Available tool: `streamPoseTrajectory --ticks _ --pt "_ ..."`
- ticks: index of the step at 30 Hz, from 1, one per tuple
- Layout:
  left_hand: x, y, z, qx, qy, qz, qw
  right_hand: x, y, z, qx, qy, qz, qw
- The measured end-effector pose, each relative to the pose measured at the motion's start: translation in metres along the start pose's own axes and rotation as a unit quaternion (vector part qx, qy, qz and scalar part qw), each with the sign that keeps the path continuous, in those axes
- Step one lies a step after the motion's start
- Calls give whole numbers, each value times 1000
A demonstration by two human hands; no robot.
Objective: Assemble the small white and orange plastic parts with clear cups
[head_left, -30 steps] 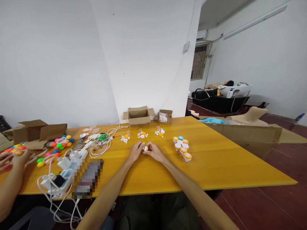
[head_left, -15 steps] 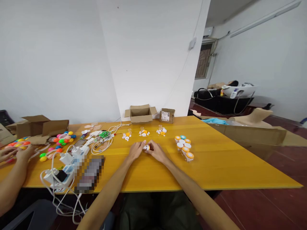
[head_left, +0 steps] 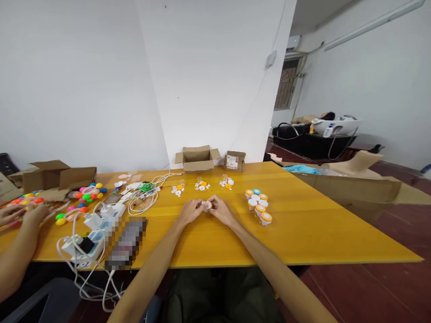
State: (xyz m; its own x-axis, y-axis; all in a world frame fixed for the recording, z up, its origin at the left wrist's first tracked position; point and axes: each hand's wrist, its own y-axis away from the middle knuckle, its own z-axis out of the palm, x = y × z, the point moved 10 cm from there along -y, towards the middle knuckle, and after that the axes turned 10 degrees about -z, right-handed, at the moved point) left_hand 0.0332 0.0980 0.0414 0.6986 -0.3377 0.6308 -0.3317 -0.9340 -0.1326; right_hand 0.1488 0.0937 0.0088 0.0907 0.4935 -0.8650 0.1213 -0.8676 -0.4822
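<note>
Near the middle of the table, my left hand (head_left: 191,211) and my right hand (head_left: 218,210) meet around a small clear plastic jar (head_left: 208,205) with an orange-and-white lid. Both hands have their fingers closed on it, the left from its left side and the right at the lid end. Fingers hide part of the jar. Beyond my hands lie small piles of white and orange plastic parts (head_left: 202,185), each by a clear cup (head_left: 182,182). Several similar lidded jars (head_left: 266,218) stand grouped to the right, with orange, white and teal tops.
An open cardboard box (head_left: 197,166) and a smaller box (head_left: 235,162) stand at the back. On the left are white cables, power strips (head_left: 97,242), a blurred-out phone (head_left: 126,244) and colourful balls (head_left: 86,197). Another person's hands (head_left: 33,213) work at the far left.
The jar has turned slightly between my hands, and my fingers have shifted a little around it. The lidded jars on the right stay in place.
</note>
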Motion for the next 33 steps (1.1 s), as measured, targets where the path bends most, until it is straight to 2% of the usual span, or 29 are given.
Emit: streamPoseTrajectory --ticks 7,10,14,17,25,33 --pt "2 3 -4 31 19 -16 999 -9 2 -4 17 72 -22 997" --pt "5 5 -6 43 48 -1 998 -12 3 -7 17 91 -21 995" --pt "14 7 -3 12 127 52 991 -13 4 -12 25 111 -11 993" --pt "16 5 0 -4 151 61 987 -13 4 -13 30 108 -11 994" --pt "1 0 -8 62 86 -22 994 -9 4 -8 13 105 -11 994" --pt "-5 -2 -11 102 32 -45 993 -10 3 -5 7 123 -29 992"
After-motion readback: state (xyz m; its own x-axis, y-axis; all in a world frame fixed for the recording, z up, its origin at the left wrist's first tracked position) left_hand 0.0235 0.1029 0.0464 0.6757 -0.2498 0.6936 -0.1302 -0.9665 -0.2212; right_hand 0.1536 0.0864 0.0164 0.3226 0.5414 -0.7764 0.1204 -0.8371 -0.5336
